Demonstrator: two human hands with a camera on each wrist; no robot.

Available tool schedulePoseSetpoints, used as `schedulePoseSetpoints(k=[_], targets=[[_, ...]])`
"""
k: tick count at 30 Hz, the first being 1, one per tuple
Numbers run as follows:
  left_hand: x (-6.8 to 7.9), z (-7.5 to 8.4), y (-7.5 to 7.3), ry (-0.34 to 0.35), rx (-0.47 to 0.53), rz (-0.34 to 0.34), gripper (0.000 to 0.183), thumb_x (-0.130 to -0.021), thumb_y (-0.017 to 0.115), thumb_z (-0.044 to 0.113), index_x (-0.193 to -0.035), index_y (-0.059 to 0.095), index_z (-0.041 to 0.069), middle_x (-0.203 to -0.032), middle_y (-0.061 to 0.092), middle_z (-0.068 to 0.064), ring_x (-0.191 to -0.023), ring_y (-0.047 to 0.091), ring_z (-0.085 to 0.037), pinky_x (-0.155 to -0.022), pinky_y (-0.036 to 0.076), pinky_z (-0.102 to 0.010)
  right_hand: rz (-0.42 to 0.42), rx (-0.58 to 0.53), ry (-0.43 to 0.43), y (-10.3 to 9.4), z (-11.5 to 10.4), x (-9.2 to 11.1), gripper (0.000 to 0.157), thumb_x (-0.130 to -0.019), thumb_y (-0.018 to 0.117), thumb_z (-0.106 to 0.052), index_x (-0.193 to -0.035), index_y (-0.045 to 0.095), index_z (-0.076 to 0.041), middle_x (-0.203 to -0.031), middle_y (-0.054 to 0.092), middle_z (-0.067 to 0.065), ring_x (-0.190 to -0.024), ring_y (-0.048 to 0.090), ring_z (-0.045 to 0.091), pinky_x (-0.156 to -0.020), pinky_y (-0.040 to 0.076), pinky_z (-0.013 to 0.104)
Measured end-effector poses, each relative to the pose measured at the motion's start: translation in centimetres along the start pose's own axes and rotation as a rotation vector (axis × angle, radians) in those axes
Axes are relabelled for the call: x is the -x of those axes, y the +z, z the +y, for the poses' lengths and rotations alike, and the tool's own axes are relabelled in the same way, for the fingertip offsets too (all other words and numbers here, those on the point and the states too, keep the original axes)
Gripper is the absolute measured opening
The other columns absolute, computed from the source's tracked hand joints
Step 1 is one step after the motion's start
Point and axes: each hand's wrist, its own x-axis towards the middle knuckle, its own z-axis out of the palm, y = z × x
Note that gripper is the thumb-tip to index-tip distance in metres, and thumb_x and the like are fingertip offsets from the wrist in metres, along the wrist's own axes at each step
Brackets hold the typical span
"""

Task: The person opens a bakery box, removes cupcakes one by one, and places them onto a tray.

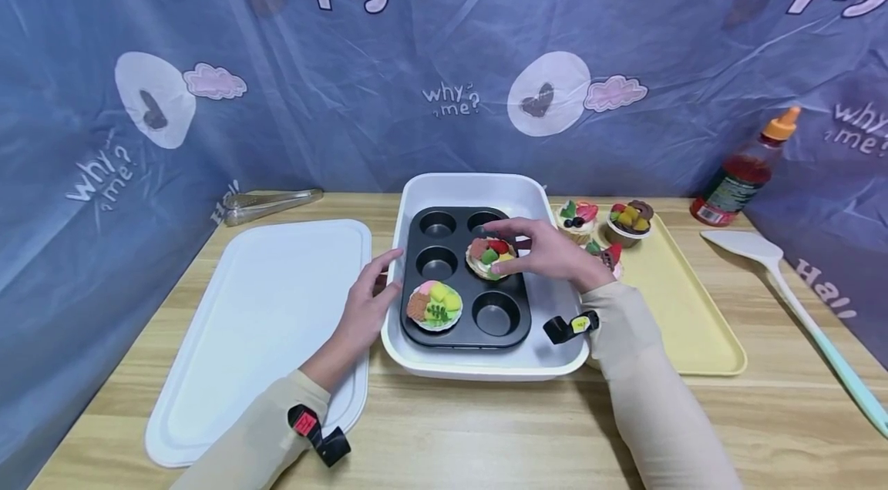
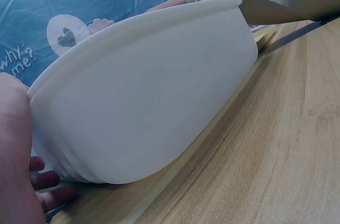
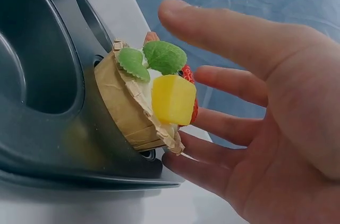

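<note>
A dark muffin tin (image 1: 466, 332) lies inside a white bin (image 1: 555, 355). Over its middle right cup, my right hand (image 1: 548, 247) spreads around a fruit-topped cupcake (image 1: 489, 257). In the right wrist view that cupcake (image 3: 125, 104) sits in its cup in a brown paper case, with yellow fruit, strawberry and green leaves; the thumb stands clear of it, and the lower fingertips are right at the case's edge. A second cupcake (image 1: 435, 306) fills the front left cup. My left hand (image 1: 368, 301) is at the bin's left side, fingers extended along the outer wall.
Right of the bin, a yellow tray (image 1: 683, 320) carries several more cupcakes (image 1: 630, 224). A white tray (image 1: 277, 305) lies on the left, with metal tongs (image 1: 274, 205) behind it. A sauce bottle (image 1: 742, 174) and a spatula (image 1: 798, 297) are at far right. A blue printed cloth hangs behind.
</note>
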Motion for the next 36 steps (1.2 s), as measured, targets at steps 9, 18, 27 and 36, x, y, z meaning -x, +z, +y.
schedulePoseSetpoints(k=[9,18,27,36], targets=[[0.02,-0.02,-0.11,0.002,-0.007,0.001,0.053,-0.097,0.053,0.004,-0.149,0.049,0.014,-0.131,0.052,-0.016,-0.108,0.054,-0.025,-0.096,0.043,-0.036,-0.03,0.016,-0.02,0.02,0.19,-0.27,0.078,-0.077,0.088,-0.021,-0.145,0.054,-0.007,-0.143,0.059,0.015,-0.133,0.053,0.034,-0.11,0.043,0.054],[0.08,-0.16,-0.13,0.001,-0.01,-0.005,0.054,-0.097,0.052,0.005,-0.15,0.048,0.015,-0.131,0.052,-0.016,-0.108,0.053,-0.025,-0.097,0.042,-0.036,-0.047,0.015,-0.026,0.05,0.2,-0.3,0.078,-0.074,0.089,-0.013,-0.144,0.055,-0.006,-0.146,0.058,0.013,-0.131,0.055,0.031,-0.109,0.043,0.052],[0.04,-0.15,-0.03,-0.001,-0.018,-0.005,0.054,-0.096,0.052,0.005,-0.149,0.048,0.014,-0.132,0.052,-0.016,-0.11,0.053,-0.026,-0.098,0.042,-0.037,-0.049,0.024,0.012,-0.01,0.17,-0.11,0.073,-0.076,0.085,-0.006,-0.144,0.057,-0.009,-0.144,0.059,0.012,-0.128,0.055,0.033,-0.109,0.043,0.054],[0.08,-0.15,-0.03,-0.002,-0.021,-0.012,0.054,-0.097,0.052,0.005,-0.15,0.048,0.014,-0.133,0.051,-0.016,-0.111,0.053,-0.026,-0.099,0.042,-0.037,-0.035,0.064,0.001,0.06,0.14,-0.15,0.065,-0.076,0.085,-0.003,-0.137,0.063,-0.01,-0.137,0.064,0.011,-0.122,0.057,0.03,-0.107,0.045,0.053]])
